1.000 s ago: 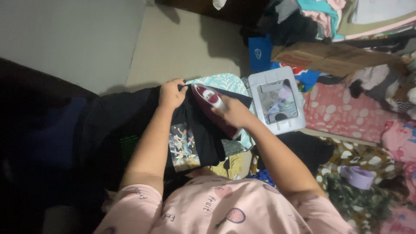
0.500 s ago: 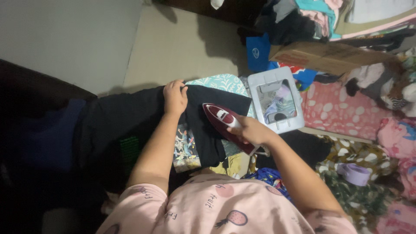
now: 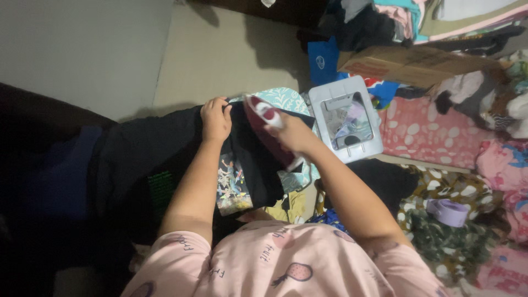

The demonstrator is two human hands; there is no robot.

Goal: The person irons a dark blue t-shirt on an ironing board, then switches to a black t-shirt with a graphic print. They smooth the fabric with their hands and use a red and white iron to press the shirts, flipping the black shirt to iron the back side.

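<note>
Left hand [image 3: 215, 118] flat, fingers curled at the black garment [image 3: 165, 159] edge; right hand [image 3: 294, 133] fisted just right of it, both forearms extended.

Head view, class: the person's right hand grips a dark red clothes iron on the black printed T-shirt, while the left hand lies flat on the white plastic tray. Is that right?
Not quite. In the head view, the left hand rests on the black printed T-shirt, holding down its edge, not on the white plastic tray to the right. The right hand does grip the dark red clothes iron on the shirt.
</note>
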